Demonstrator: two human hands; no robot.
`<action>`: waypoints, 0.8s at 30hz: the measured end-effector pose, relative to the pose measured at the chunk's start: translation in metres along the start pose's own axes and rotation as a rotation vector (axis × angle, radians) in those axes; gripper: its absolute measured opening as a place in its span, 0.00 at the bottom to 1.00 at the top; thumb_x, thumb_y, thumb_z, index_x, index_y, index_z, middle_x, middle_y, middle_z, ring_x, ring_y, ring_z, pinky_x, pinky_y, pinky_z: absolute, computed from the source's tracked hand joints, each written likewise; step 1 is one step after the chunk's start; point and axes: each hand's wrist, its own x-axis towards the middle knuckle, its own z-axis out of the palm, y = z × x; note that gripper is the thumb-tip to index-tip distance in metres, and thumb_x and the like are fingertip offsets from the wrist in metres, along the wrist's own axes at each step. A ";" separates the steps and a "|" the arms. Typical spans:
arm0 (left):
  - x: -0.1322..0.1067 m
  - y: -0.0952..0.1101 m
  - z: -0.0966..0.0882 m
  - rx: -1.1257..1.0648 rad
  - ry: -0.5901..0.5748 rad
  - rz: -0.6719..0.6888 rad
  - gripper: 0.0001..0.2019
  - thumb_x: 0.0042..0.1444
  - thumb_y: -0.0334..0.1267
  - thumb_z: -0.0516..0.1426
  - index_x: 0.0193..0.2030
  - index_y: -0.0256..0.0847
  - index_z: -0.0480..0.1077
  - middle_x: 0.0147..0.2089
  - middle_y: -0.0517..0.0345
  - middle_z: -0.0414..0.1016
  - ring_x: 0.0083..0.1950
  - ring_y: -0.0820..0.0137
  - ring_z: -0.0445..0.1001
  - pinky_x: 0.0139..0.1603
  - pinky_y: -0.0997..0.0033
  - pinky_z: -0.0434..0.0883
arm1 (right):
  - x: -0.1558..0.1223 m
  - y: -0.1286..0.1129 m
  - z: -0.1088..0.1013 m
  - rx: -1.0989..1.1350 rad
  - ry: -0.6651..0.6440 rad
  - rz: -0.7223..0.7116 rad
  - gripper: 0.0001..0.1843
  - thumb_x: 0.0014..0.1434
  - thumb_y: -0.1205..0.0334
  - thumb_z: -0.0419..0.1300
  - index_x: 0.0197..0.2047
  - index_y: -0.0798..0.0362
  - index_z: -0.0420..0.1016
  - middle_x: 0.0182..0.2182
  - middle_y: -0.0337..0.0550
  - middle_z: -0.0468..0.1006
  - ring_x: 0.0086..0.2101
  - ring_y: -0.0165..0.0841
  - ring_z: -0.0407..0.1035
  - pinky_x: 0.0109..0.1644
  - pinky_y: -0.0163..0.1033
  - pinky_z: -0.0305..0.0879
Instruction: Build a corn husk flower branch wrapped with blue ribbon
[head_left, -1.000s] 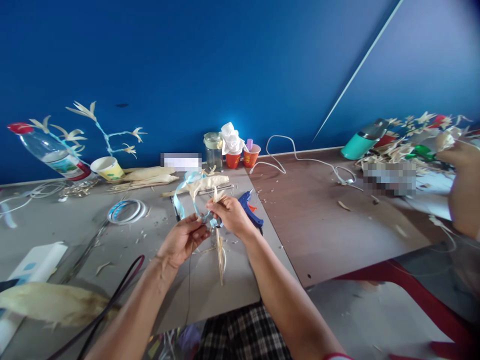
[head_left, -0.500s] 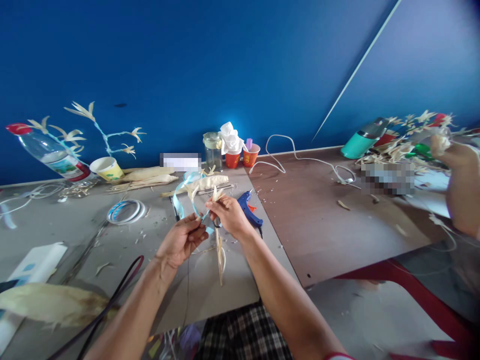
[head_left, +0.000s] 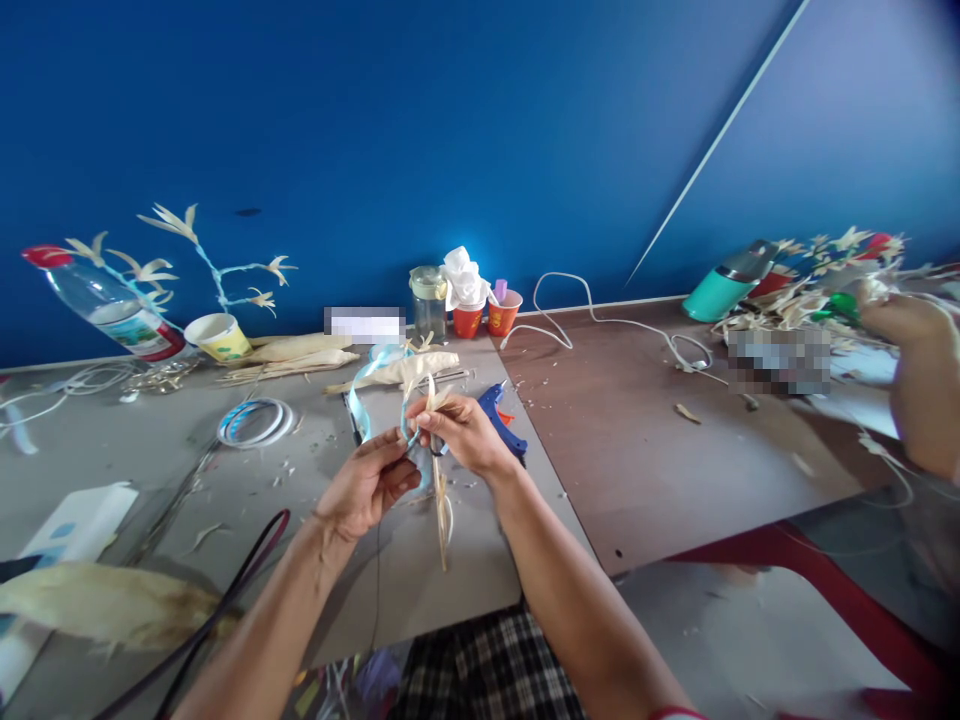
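My right hand (head_left: 463,432) pinches a small pale husk flower (head_left: 433,396) on a thin stick (head_left: 442,510) that hangs down toward me. My left hand (head_left: 367,486) is closed on a light blue ribbon (head_left: 358,398) right beside the stem; the ribbon loops up and back over the table. The two hands almost touch above the grey table (head_left: 247,480). A blue glue gun (head_left: 501,420) lies just behind my right hand.
A tape roll (head_left: 254,421), a plastic bottle (head_left: 112,305), a paper cup (head_left: 216,337) and a husk branch (head_left: 217,270) sit at the left. A jar (head_left: 428,300) and red cups (head_left: 484,315) stand at the wall. Another person's arm (head_left: 922,370) works over husks at the right.
My right hand has lifted the flower a little and drawn closer to my left hand. The ribbon loop has tightened near the stem. The other person's arm shifted slightly.
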 end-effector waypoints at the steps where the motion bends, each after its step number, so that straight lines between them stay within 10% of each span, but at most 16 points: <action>1: 0.000 0.000 -0.001 -0.001 -0.003 0.006 0.07 0.47 0.29 0.64 0.33 0.33 0.71 0.27 0.61 0.72 0.14 0.87 0.53 0.21 0.79 0.67 | 0.000 0.000 0.000 0.010 -0.004 0.002 0.17 0.48 0.49 0.66 0.32 0.56 0.76 0.23 0.38 0.72 0.23 0.26 0.63 0.30 0.33 0.61; 7: 0.002 0.001 -0.005 -0.008 0.017 -0.040 0.08 0.47 0.26 0.63 0.36 0.34 0.71 0.31 0.54 0.77 0.25 0.74 0.75 0.23 0.79 0.72 | -0.002 0.001 0.002 0.064 -0.008 0.046 0.19 0.46 0.49 0.68 0.34 0.55 0.77 0.23 0.37 0.72 0.22 0.26 0.65 0.27 0.33 0.63; 24: 0.004 0.000 -0.002 -0.058 -0.019 -0.002 0.07 0.46 0.25 0.64 0.32 0.34 0.72 0.29 0.57 0.77 0.28 0.74 0.77 0.27 0.81 0.75 | -0.001 0.000 0.001 0.053 -0.030 -0.006 0.18 0.49 0.49 0.66 0.36 0.55 0.77 0.22 0.37 0.72 0.23 0.26 0.66 0.29 0.34 0.62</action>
